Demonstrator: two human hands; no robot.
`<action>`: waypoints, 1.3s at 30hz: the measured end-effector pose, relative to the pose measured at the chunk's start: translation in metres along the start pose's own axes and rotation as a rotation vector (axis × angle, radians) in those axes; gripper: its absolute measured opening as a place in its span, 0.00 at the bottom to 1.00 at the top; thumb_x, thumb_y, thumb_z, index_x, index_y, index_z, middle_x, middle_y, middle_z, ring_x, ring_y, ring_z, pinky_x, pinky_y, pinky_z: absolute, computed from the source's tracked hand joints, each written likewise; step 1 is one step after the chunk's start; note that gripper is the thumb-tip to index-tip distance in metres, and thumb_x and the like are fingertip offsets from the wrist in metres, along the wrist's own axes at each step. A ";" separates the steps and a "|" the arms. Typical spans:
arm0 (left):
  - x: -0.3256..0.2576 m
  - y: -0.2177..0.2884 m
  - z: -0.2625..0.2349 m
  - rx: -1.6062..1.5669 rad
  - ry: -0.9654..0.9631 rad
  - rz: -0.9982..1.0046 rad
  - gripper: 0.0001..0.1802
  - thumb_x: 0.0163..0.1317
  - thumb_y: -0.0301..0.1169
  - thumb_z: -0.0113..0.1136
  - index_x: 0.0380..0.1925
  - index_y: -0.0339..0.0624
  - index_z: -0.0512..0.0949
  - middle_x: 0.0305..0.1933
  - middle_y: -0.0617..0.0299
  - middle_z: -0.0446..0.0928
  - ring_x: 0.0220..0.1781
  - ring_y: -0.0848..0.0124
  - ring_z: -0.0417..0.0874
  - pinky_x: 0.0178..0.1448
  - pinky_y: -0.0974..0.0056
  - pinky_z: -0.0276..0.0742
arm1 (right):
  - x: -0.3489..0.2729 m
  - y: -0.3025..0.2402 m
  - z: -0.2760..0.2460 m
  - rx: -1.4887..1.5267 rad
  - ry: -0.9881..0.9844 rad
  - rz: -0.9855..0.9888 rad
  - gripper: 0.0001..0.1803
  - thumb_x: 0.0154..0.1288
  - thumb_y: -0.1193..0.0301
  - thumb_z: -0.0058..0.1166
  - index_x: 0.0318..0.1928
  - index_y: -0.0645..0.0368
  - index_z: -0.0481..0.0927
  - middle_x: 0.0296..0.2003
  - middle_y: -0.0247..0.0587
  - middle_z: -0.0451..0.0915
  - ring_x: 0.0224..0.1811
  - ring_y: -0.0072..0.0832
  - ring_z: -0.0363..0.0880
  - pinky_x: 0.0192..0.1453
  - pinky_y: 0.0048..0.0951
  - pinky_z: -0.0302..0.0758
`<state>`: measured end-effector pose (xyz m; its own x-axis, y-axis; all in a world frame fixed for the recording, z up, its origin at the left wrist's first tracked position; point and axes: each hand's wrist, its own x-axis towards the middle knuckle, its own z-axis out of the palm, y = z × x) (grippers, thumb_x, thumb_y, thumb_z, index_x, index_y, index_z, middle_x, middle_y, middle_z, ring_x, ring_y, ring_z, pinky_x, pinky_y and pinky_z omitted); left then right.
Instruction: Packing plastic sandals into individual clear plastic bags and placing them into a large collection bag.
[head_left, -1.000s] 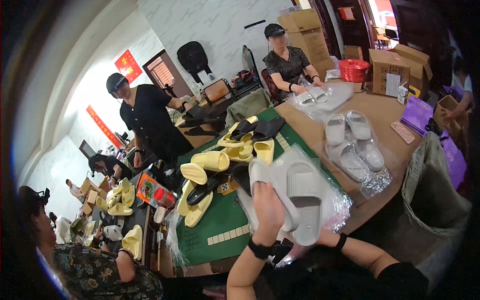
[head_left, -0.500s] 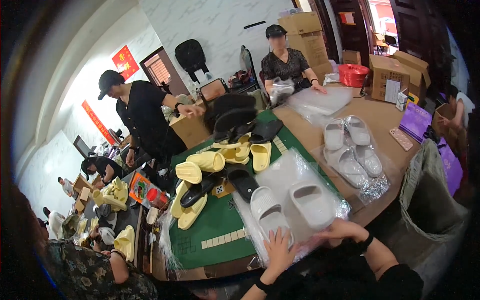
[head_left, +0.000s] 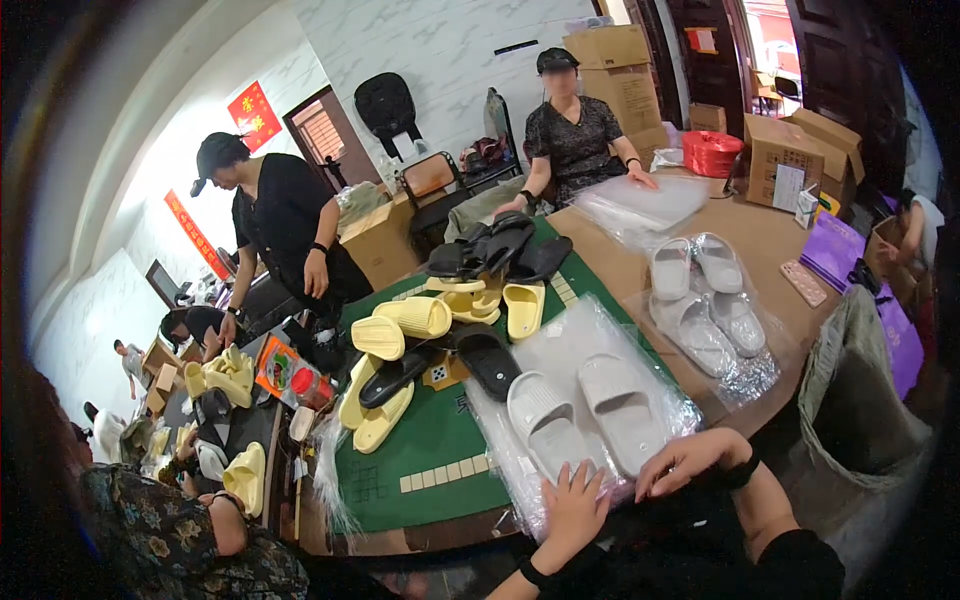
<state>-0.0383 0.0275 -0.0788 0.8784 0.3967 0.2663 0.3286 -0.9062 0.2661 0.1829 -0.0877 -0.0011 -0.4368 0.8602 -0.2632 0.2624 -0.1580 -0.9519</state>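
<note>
Two light grey slide slippers lie side by side on a stack of clear plastic bags [head_left: 570, 345] at the table's near edge, heels toward me. My left hand [head_left: 577, 510] rests with spread fingers on the heel of the left slipper [head_left: 540, 405]. Close to the heel of the right slipper [head_left: 615, 400], my right hand [head_left: 690, 462] has loosely bent fingers, with nothing visible in them. Whether its fingertips touch the slipper or the bags I cannot tell. A black slipper [head_left: 488, 365] lies just left of the grey pair, overlapping the bags.
Yellow slippers [head_left: 415, 318] and black slippers [head_left: 480, 245] are heaped on the green mat [head_left: 430, 510]. To the right lie bagged grey slippers [head_left: 700, 335], a phone [head_left: 803, 283] and an open sack [head_left: 850, 400]. Co-workers sit and stand around the table.
The right grey slipper has been set down straighter beside the left one, and my right hand has come off its heel. The seated person opposite has put black slippers onto the heap.
</note>
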 end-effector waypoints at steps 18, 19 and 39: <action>0.008 -0.071 -0.007 -0.300 -0.461 0.422 0.21 0.63 0.39 0.50 0.57 0.56 0.71 0.63 0.52 0.65 0.65 0.54 0.63 0.65 0.45 0.59 | 0.130 0.026 -0.030 -0.904 0.450 0.250 0.37 0.56 0.40 0.48 0.65 0.35 0.62 0.55 0.59 0.66 0.60 0.53 0.62 0.55 0.51 0.64; 0.028 -0.073 -0.047 -0.644 -0.613 0.150 0.20 0.64 0.36 0.50 0.56 0.48 0.72 0.57 0.54 0.73 0.57 0.64 0.74 0.62 0.58 0.66 | 0.129 0.031 -0.029 -1.036 0.528 0.295 0.38 0.55 0.40 0.49 0.65 0.37 0.62 0.55 0.58 0.67 0.61 0.51 0.63 0.55 0.51 0.63; 0.174 -0.245 0.013 -0.245 0.062 -0.589 0.37 0.46 0.42 0.69 0.59 0.56 0.69 0.51 0.44 0.74 0.57 0.49 0.71 0.58 0.51 0.69 | 0.135 0.036 -0.010 -1.144 0.609 0.191 0.37 0.54 0.44 0.52 0.62 0.47 0.64 0.50 0.52 0.70 0.56 0.46 0.66 0.48 0.51 0.63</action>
<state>0.0385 0.3165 -0.1093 0.5510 0.8322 0.0619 0.6545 -0.4770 0.5865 0.1424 0.0277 -0.0688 0.0662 0.9976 0.0209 0.9856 -0.0621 -0.1575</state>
